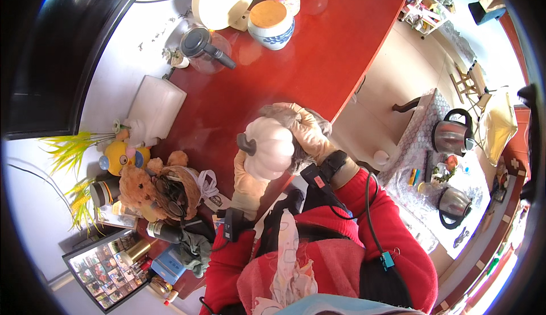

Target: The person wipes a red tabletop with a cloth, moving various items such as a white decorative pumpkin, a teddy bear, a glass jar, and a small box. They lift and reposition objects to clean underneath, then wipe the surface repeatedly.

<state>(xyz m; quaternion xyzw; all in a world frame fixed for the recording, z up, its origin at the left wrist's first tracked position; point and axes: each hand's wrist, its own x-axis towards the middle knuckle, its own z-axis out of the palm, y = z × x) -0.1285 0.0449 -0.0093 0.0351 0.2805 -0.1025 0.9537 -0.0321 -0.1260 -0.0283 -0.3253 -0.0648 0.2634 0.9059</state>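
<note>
A white pumpkin ornament (273, 148) with a dark grey stem is held over the near edge of the red tabletop, its stem pointing left. My left hand (249, 187), in a cream glove, supports it from the lower left, with the fingers partly hidden behind it. On the other side, my right hand (313, 133), gloved too, grips a grey fuzzy cloth (302, 157). That cloth lies against the pumpkin's right side and shows above and below the hand. Black devices with cables are strapped to both wrists.
On the red table (315, 63) stand a glass kettle (207, 48), a blue-and-white jar (271, 29) and a white foam block (155, 106). A teddy bear basket (181, 187) sits left of my hands. Rightward, a cloth-covered table (409, 144) bears two steel kettles (453, 135).
</note>
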